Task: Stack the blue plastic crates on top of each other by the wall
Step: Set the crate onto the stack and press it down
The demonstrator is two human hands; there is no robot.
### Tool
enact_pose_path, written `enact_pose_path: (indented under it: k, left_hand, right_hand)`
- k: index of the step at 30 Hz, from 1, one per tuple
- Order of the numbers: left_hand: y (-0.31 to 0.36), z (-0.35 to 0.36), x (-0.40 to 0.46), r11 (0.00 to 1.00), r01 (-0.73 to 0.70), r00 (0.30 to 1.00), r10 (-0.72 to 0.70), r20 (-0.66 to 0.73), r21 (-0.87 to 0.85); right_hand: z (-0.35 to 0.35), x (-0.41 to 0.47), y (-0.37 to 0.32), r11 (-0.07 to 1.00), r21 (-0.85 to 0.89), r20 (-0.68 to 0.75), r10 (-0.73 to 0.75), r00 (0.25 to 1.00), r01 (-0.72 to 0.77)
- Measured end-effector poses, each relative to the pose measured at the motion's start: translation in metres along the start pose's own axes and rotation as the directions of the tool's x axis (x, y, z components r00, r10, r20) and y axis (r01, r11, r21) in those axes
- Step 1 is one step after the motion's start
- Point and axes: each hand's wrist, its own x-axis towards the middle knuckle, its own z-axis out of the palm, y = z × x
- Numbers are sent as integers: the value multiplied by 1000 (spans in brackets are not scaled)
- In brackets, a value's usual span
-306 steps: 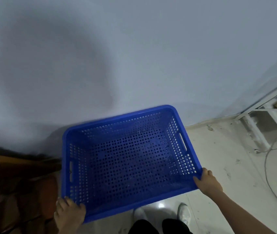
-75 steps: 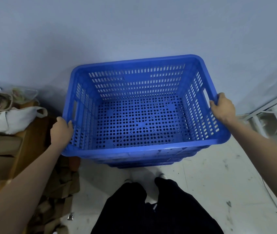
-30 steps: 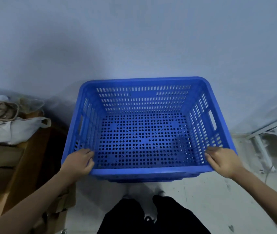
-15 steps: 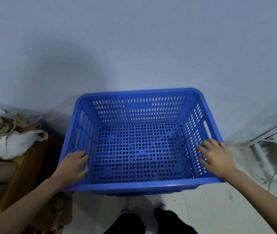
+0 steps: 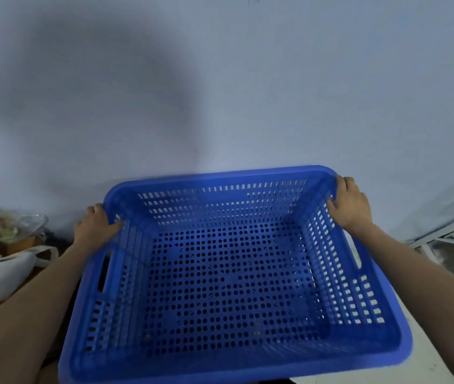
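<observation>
A blue perforated plastic crate (image 5: 228,278) fills the lower middle of the head view, its open top facing me and its far rim close to the pale wall (image 5: 220,92). My left hand (image 5: 95,227) grips the crate's far left corner, fingers curled over the rim. My right hand (image 5: 350,205) holds the far right corner the same way. Whatever lies under this crate is hidden by it. The crate's edges look slightly blurred.
A white cloth bag (image 5: 1,275) and a clear plastic bag (image 5: 18,224) lie on brown furniture at the left. A white metal frame (image 5: 447,242) stands at the right by the wall. Pale floor (image 5: 425,364) shows at the lower right.
Both hands have slid from the crate's near corners along the sides to its far corners. The view has come closer, so the crate looks larger and lower in the frame.
</observation>
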Motion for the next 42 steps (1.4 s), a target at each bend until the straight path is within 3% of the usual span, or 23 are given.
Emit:
enact_pose_path:
  k: [4,12,19,25,28,34,40,42]
  left_hand:
    - [5,7,-3,998,-31,987,23,-160,-48]
    - [7,7,-12,998,-56,968,51,-244,-14]
    - [6,2,-4,1000,-10,996,10,-94,-2]
    - [34,-13,51,994,-1,997,-7,76,111]
    - [48,-10,63,979,-39,997,26,68,198]
    - [49,-5,58,969,-24,999,17,28,246]
    - [74,-6,49,920,96,995,-103,-2,380]
    - [101,1,40,909,32,999,-43,17,416]
  right_hand:
    - [2,1,4,996,93,-83,17,996,-9]
    - [4,0,4,993,119,-57,15,998,-8]
    - [7,12,5,995,-99,54,-3,999,9]
    - [0,70,-23,993,-121,187,38,982,-15]
    - [6,84,-33,986,-164,214,27,977,8]
    - [16,80,-30,968,-252,123,10,992,22]
    - [12,78,-48,946,-324,164,73,984,-16]
    - [17,74,-66,918,-397,168,98,981,-24]
